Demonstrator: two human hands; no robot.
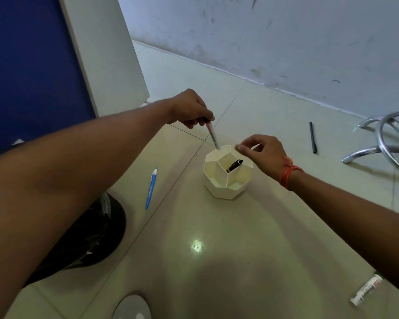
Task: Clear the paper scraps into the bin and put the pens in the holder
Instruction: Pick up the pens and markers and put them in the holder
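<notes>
The left hand (pixel 189 109) pinches a white pen (pixel 213 137) by its upper end, tip pointing down at the far rim of the pen holder (pixel 227 178), over the rear-left compartment. The right hand (pixel 262 150) hovers at the holder's right rim, thumb and forefinger drawn together; whether they pinch anything or touch the rim cannot be told. The holder stands on the tiled floor (pixel 217 226), a cream faceted cup divided into compartments, with one black pen (pixel 234 166) already leaning in the far right cell. Judged light and stiff, likely plastic; a nudge could tip or slide it on smooth tile, so steadying the rim seems sensible. Pens are thin, rigid, light and liable to roll; a mid-barrel or top-end pinch suits them. Pens on the floor: a blue pen (pixel 151 187) just left of the holder, a black pen on the floor (pixel 313 138) well apart to the right, a white marker (pixel 366 289) near the bottom right. The bin (pixel 97 236) with a dark liner sits lower left, partly hidden by the left forearm. A chrome chair base (pixel 385 139) stands beside the far black pen and may crowd that reach. No paper scraps are plainly visible.
</notes>
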